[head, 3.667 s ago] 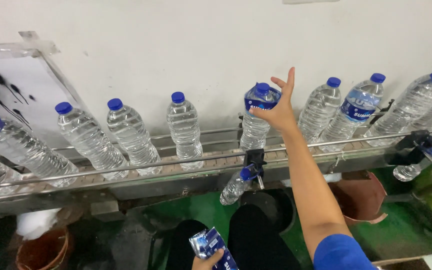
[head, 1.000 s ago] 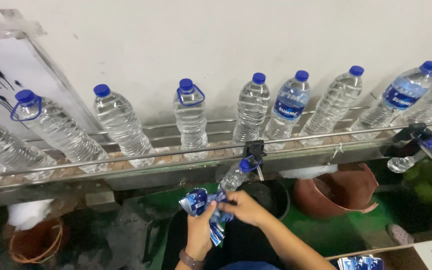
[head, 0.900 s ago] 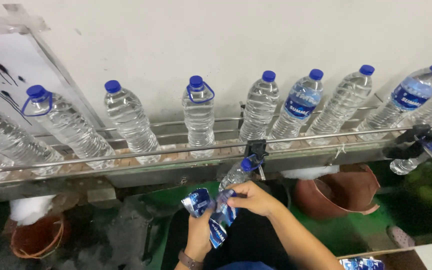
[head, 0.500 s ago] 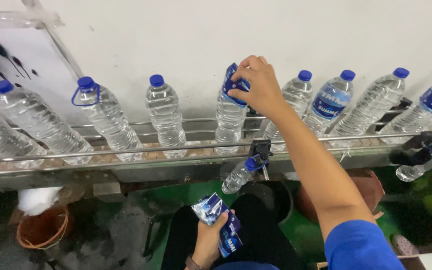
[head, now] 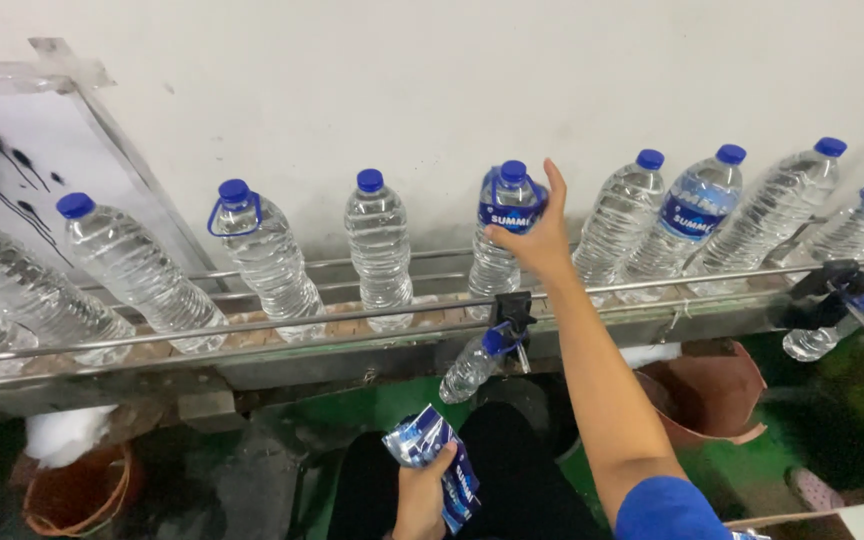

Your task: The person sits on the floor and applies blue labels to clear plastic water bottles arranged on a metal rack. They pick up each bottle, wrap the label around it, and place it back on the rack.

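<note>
Clear water bottles with blue caps stand in a row on a conveyor (head: 282, 325) along a white wall. My right hand (head: 535, 238) reaches up to one bottle (head: 497, 265) near the middle. Its thumb lies across the front just under a blue label sleeve (head: 510, 212) that sits around the bottle's shoulder, and its fingers are spread. Low in front of me, my left hand (head: 418, 492) grips a bundle of blue label sleeves (head: 434, 452). Some bottles to the right carry blue labels; those to the left are bare.
A small bottle (head: 472, 366) hangs tilted in a black clamp under the rail, and another (head: 820, 338) hangs at the right. Brown buckets stand on the green floor at the right (head: 717, 392) and lower left (head: 74, 492). A clear panel (head: 22, 150) leans at the left.
My right hand has slid from the bottle's cap down to its shoulder, leaving the blue sleeve on it. The bottles have moved along the conveyor. My left hand still holds the bundle.
</note>
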